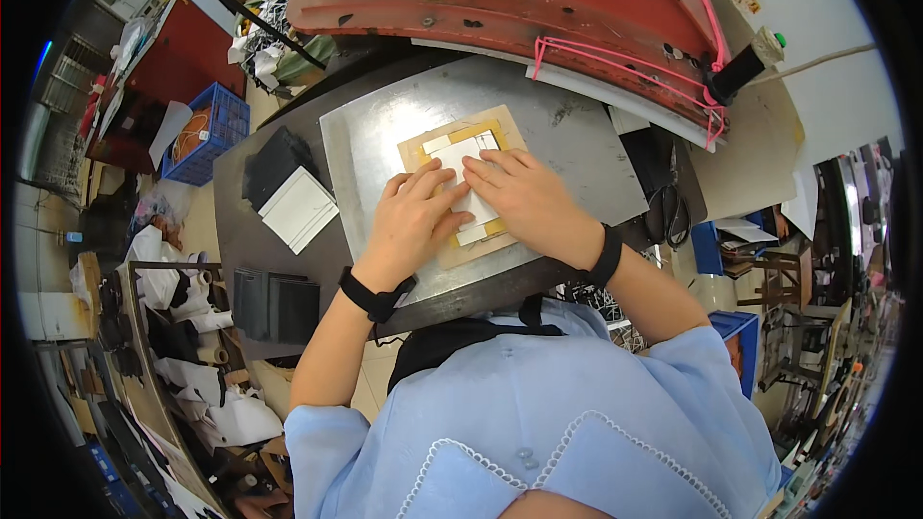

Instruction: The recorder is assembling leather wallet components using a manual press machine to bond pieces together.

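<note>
A white rectangular piece (461,155) with dark lines near one end lies on a tan board with yellow edging (411,150), which looks like a cutting die. Under the board is a bare metal plate (370,130). My left hand (408,221) rests on the left side of the white piece, fingers stretched out. From the other side my right hand (527,200) presses on it, its fingers also laid out flat. The two hands cover much of the piece and part of the board. Neither hand is wrapped round anything.
A red machine arm (481,2) with pink cord spans the far side of the plate. To the left lie white pieces (299,210), black sheets (279,165) and dark panels (276,304). Black-handled scissors (668,210) lie at right. A blue crate (213,133) stands far left.
</note>
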Tool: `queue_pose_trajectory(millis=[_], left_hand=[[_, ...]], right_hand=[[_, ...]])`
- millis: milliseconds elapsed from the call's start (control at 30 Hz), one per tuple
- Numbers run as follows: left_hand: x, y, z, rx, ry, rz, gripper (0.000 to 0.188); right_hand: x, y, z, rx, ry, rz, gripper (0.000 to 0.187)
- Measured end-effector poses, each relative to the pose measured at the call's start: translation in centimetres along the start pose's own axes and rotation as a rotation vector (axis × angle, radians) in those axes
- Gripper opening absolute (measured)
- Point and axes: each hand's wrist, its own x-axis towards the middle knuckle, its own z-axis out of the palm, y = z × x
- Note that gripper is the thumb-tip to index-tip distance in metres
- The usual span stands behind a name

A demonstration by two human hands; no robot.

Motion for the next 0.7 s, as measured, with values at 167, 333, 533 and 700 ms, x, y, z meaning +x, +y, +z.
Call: queue_pose_trajectory(millis=[167,333,533,700], left_hand=[[0.1,0.1,-0.1,-0.001,0.013,-0.002,0.036],[0.2,0.1,0.1,0.002,0.016,0.016,0.036],[0.1,0.2,-0.5,0.013,0.007,0.004,0.039],[0.3,1.1,-1.0,-0.115,0.003,-0.115,0.049]], right_hand=[[-2.4,-2.5,-1.2,0.055,-0.017,0.041,0.039],[-3.2,-3.3,-1.7,0.016,0.049,0.038,0.038],[-4.5,0.1,-3.1,0.197,0.19,0.225,0.034],[-9.8,12.8,-13.1,-0.125,0.921,0.797,0.058]])
